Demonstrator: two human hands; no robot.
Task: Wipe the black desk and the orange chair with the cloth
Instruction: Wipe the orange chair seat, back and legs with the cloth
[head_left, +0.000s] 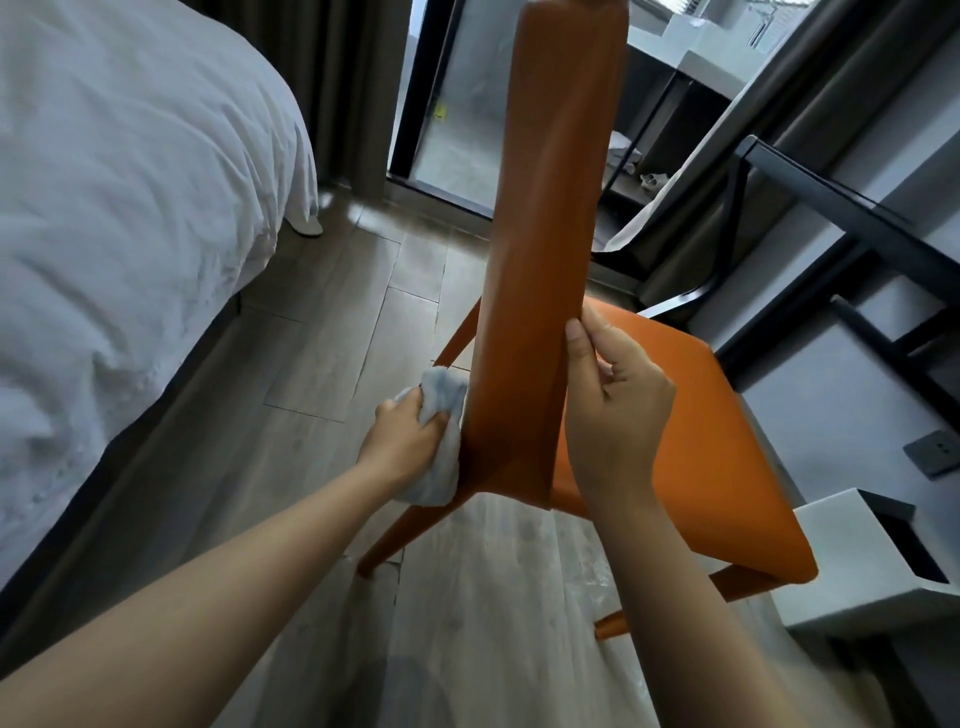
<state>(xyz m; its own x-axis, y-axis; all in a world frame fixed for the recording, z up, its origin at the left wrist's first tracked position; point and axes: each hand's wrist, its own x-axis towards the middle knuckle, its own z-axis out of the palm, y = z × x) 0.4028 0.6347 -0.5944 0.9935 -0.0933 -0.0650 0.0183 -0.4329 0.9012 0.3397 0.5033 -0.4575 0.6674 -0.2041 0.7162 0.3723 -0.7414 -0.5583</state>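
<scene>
- The orange chair (550, 218) stands on the wooden floor (332, 338), between the bed (130, 208) on the left and the black surface (815, 192) on the right, its seat turned toward that surface.
- The left grip (410, 441) is clenched around a pale cloth (441, 473), fingers bunched into the fabric.
- The cloth is pressed against the outer face of the chair's backrest, low down, just above where the rear leg meets it. Part of the cloth sticks up above the knuckles and part hangs below the palm.
- The right grip (618, 415) grasps the backrest's near edge from the seat side. Its thumb lies flat along that edge and its fingers are curled in front.
- Both forearms are bare and reach in from the bottom of the view.
- The bed is covered in rumpled white bedding that hangs down over its dark base.
- Behind the chair are a glass door (457, 104) and a grey curtain (332, 78).
- A white box (857, 551) with a dark opening sits near the seat's front corner, and a wall socket (935, 452) is just above it.
</scene>
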